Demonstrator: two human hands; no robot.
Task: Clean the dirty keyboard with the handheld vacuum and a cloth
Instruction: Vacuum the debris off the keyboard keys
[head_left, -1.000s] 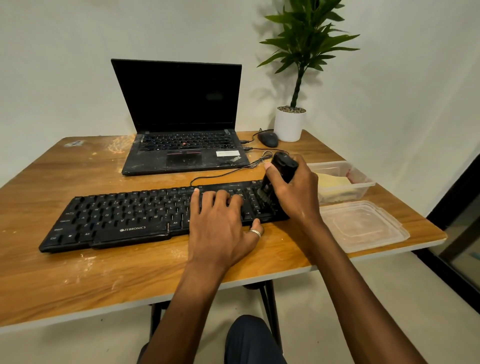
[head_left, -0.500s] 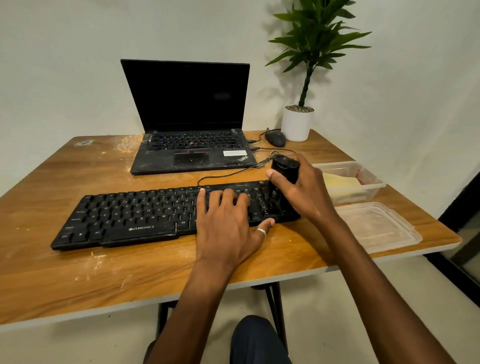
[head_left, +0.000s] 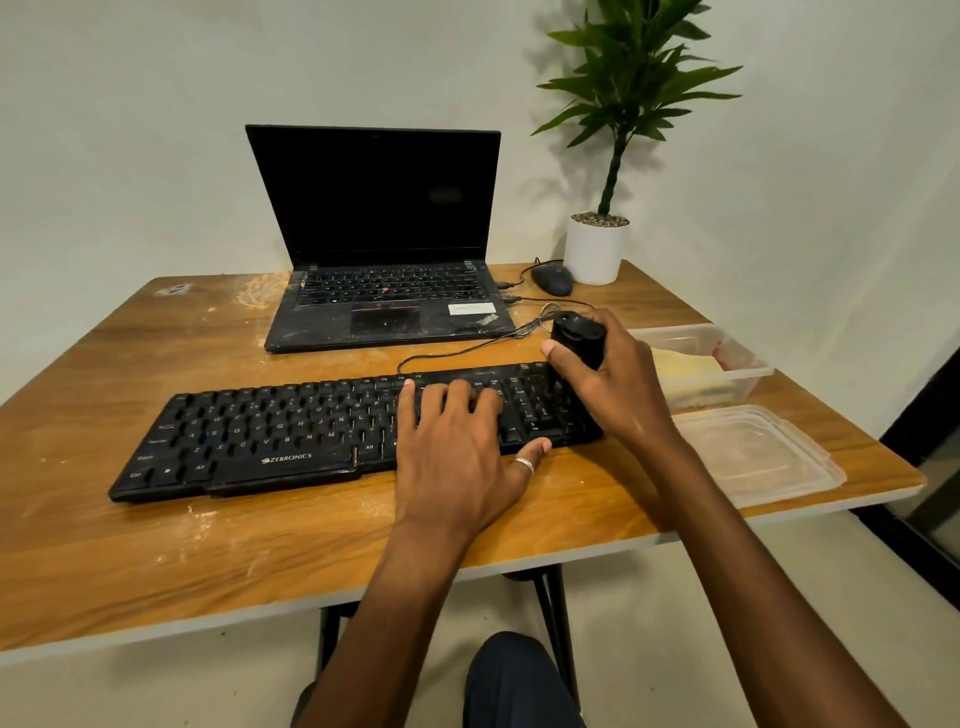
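Barely moved: right hand (head_left: 618, 384) grips vacuum (head_left: 579, 338) over keyboard (head_left: 270, 436) end beneath it; left hand (head_left: 457, 447) flat on keys. Vacuuming likely unfinished.

Plain white walls (head_left: 156, 104), wooden table (head_left: 156, 545) on dark legs, pale floor (head_left: 156, 696), soft light

"ZEBRONICS" on the keyboard (head_left: 249, 441)
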